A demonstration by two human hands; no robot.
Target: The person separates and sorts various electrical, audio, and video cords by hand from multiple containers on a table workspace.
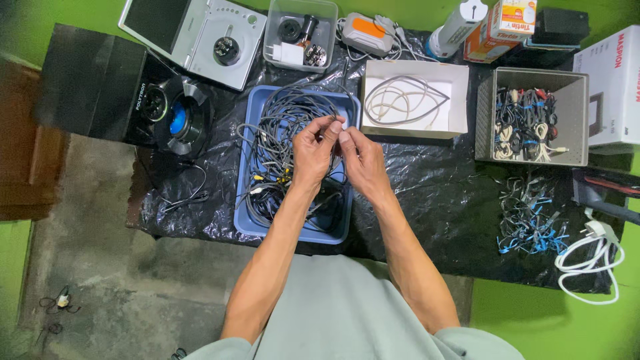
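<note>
My left hand (312, 150) and my right hand (361, 159) meet above a blue tray (257, 227) full of tangled grey and black cables (283, 120). Both hands pinch a thin dark cable at their fingertips, near the tray's far right corner. The cable trails down into the tangle. Several yellow plugs lie among the cables under my left wrist.
A white box (460, 100) with a coiled beige cable stands right of the tray. A grey box (580, 120) of bundled cables is further right. Loose cable ties (530, 217) and a white cord (590, 263) lie at right. A silver player (200, 40), a clear container (300, 33) and a black speaker (100, 87) are at the back left.
</note>
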